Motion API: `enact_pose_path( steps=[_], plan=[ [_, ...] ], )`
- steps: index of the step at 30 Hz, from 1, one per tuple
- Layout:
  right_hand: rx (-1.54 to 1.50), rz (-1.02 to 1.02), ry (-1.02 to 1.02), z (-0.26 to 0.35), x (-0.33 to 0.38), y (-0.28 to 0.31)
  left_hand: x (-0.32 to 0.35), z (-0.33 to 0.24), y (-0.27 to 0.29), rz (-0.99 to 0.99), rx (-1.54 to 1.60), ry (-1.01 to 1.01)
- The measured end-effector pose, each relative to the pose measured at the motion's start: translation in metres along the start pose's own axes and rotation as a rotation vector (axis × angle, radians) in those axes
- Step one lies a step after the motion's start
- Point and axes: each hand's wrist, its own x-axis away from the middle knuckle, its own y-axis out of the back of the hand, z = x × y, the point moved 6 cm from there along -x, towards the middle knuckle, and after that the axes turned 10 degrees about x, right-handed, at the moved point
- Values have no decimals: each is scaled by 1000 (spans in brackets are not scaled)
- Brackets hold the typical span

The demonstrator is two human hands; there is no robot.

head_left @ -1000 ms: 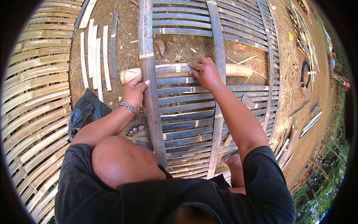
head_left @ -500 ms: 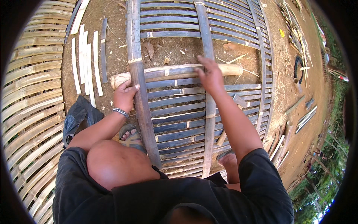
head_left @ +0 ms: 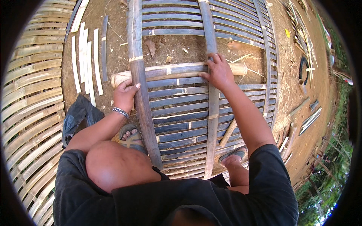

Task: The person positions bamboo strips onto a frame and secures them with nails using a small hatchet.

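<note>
Below me lies a bamboo frame of dark slats (head_left: pixel 177 100) fixed across long rails. Under its rails, crosswise in a gap between slats, runs a thick bamboo pole (head_left: pixel 169 71) with pale cut ends. My left hand (head_left: pixel 125 96) grips the left rail (head_left: pixel 138 81) beside the pole's left end, thumb on the rail; its fingertips are partly hidden. My right hand (head_left: pixel 220 72) is closed over the middle rail (head_left: pixel 212 113) where it crosses the pole, fingers on the far side and thumb on the near left.
Pale bamboo strips (head_left: pixel 89 67) lie on the ground at left, beside another slatted bamboo panel (head_left: pixel 34 90). A black plastic bag (head_left: pixel 81 116) sits near my left foot. A wooden handle (head_left: pixel 228 132) rests by the slats. A black coil (head_left: pixel 302 69) and more bamboo pieces lie at right.
My right hand has come down and closed on the middle rail. My right foot has shifted right. The left hand has stayed at the left rail.
</note>
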Motion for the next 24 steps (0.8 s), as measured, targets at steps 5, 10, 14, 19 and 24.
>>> enact_pose_path(
  steps=[5,10,14,19,24],
  plan=[
    [-39,21,4,-5,-5,-11,0,0,0,-1,7,-6],
    [-47,18,21,-3,-9,-10,5,-5,0,-27,28,23],
    [-35,-19,41,-3,-7,-13,9,-11,-4,-44,31,18],
    [-47,-153,92,-2,-1,-15,10,-14,-4,-50,14,29],
    [-107,-175,80,-3,1,-14,8,-12,-4,-39,-1,22]
  ],
)
